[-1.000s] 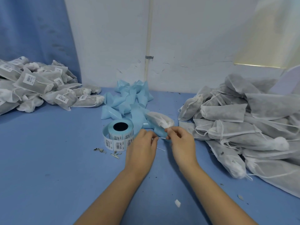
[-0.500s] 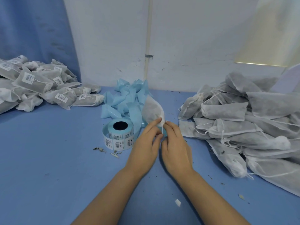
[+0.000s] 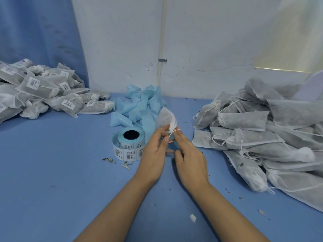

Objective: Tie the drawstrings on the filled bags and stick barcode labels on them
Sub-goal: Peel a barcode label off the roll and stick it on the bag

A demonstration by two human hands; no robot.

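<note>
Head view: both bare forearms reach in from the bottom edge and meet at mid-table over one small bag (image 3: 164,117) of white non-woven fabric. Left hand (image 3: 153,154) is half open, its fingers mostly straight, and the fingertips pinch the bag's gathered neck. Right hand (image 3: 190,158) has its index finger stretched forward with the white drawstring (image 3: 174,132) hooked across the tip; the thumb is folded inward and the other fingers curl under (how they hold the string end cannot be told). The two hands are almost touching. The bag points away from the person, its neck at the fingertips and its body leaning on the pile of light-blue label backing strips (image 3: 138,105).

A barcode label roll (image 3: 130,144) on a blue liner stands on its side just left of the left hand, with a tail of printed labels curling out along its front. Labelled bags (image 3: 43,91), tied and stickered, are heaped at far left. Unlabelled bags (image 3: 262,130), drawstrings loose, are heaped at right, near the right hand. All of this sits on a blue table (image 3: 52,180). Dry leaf bits (image 3: 108,159) lie in front of the roll, and a white scrap (image 3: 192,217) lies between the forearms. Behind are a white wall (image 3: 201,41) with a vertical pipe (image 3: 161,41) and a blue curtain (image 3: 35,32) at left.
</note>
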